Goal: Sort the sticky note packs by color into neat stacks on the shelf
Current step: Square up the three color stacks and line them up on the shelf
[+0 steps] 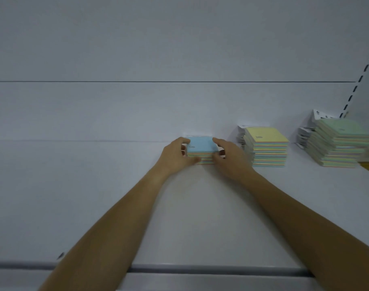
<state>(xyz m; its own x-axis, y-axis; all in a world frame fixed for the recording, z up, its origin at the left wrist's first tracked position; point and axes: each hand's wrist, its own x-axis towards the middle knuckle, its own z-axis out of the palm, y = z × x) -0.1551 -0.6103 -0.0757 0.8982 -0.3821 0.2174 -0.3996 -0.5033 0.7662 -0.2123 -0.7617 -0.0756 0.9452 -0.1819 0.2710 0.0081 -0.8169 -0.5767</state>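
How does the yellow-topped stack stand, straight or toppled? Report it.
Straight. The yellow-topped stack stands upright on the shelf, pack edges roughly in line. The left hand and right hand grip the blue-topped stack.

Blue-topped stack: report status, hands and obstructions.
Both gripping: left hand and right hand clasp the blue-topped stack by its sides. Stack sits on the shelf, apart from the yellow-topped stack on its right. Nothing blocking.
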